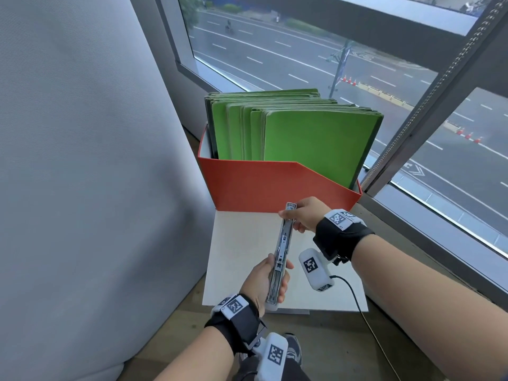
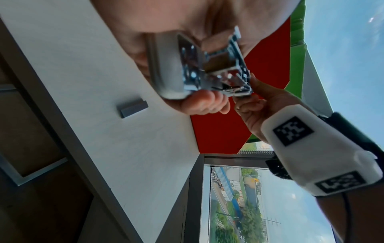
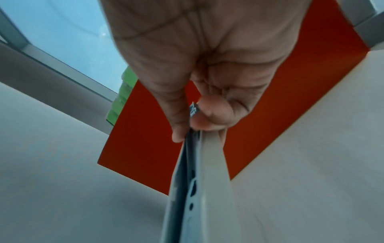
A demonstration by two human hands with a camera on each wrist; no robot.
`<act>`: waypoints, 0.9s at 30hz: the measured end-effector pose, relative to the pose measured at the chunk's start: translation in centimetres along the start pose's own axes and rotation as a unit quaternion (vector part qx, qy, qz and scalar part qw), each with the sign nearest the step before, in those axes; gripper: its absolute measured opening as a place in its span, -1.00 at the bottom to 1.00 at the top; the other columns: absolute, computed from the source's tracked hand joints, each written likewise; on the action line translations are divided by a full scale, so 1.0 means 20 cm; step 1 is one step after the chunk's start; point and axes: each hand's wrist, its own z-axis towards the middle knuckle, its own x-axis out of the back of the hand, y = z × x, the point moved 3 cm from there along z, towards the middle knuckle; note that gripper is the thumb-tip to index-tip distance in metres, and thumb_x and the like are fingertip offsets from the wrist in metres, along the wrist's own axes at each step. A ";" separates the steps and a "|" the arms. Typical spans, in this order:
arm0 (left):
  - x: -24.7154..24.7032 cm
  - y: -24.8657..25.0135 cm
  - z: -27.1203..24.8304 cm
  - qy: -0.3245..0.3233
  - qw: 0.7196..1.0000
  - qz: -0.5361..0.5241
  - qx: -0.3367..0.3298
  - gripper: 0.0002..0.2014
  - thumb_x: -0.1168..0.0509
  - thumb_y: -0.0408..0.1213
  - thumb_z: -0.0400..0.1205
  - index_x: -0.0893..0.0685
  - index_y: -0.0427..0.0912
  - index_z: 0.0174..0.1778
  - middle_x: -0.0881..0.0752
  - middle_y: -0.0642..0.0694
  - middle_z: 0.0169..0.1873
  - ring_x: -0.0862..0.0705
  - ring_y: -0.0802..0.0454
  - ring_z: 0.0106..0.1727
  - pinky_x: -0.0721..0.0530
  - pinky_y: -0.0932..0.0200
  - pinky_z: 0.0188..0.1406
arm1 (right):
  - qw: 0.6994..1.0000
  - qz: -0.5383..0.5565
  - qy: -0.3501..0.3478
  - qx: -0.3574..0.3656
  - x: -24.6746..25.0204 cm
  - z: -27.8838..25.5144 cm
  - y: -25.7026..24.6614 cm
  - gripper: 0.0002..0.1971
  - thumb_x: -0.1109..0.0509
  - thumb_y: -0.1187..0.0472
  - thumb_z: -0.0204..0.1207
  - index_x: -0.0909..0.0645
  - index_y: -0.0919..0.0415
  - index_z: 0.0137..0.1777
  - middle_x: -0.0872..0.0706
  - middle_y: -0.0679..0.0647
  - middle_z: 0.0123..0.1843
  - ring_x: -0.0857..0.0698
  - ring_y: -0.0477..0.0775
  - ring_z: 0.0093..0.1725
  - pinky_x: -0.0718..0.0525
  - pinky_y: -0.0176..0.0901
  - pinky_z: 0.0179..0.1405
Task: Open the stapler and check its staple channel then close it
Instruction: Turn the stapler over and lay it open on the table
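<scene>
A white stapler point(image 1: 281, 253) is held in the air above a white tabletop point(image 1: 242, 259), folded out nearly flat, its metal staple channel facing up. My left hand point(image 1: 264, 281) grips the near half, fingers curled round the body. My right hand point(image 1: 301, 214) pinches the far end between thumb and fingers. In the left wrist view the stapler's hinge end point(image 2: 193, 70) fills the palm, with my right hand point(image 2: 255, 105) beyond it. The right wrist view shows my right hand point(image 3: 199, 115) on the tip of the stapler arm point(image 3: 191, 189).
An orange file box point(image 1: 275, 185) full of green folders point(image 1: 302, 133) stands at the table's far edge, just beyond my right hand. A grey padded wall point(image 1: 82, 160) is at the left and a window point(image 1: 357, 64) at the right. A small grey staple block point(image 2: 133, 106) lies on the table.
</scene>
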 end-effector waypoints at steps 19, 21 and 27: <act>0.26 0.01 0.00 0.145 0.987 -0.008 -0.062 -0.58 -0.02 0.16 0.68 -0.52 -0.04 0.25 -0.63 -0.11 -0.50 -0.45 0.05 -0.60 -0.48 0.22 -0.64 | 0.965 -0.245 -0.079 0.043 -0.40 -0.04 0.43 -0.42 -0.45 0.13 0.50 -0.38 0.03 0.51 -0.63 0.17 0.31 -0.67 0.11 0.17 -0.63 -0.08 0.20; 0.28 0.00 -0.01 0.152 0.986 -0.019 -0.067 -0.61 -0.04 0.12 0.69 -0.55 -0.04 0.24 -0.72 -0.12 -0.48 -0.53 0.03 -0.54 -0.57 0.16 -0.53 | 0.962 -0.258 -0.082 0.042 -0.46 -0.03 0.49 -0.36 -0.48 0.15 0.45 -0.36 0.04 0.52 -0.52 0.17 0.39 -0.62 0.17 0.28 -0.62 -0.03 0.30; 0.30 -0.01 -0.01 0.147 0.988 0.001 -0.044 -0.64 -0.01 0.09 0.71 -0.53 -0.07 0.18 -0.86 -0.16 -0.21 -0.61 0.08 -0.43 -0.50 0.12 -0.28 | 0.955 -0.284 -0.059 0.063 -0.53 0.01 0.56 -0.48 -0.56 0.19 0.37 -0.52 0.18 0.33 -0.47 0.15 0.30 -0.54 0.21 0.27 -0.60 0.01 0.29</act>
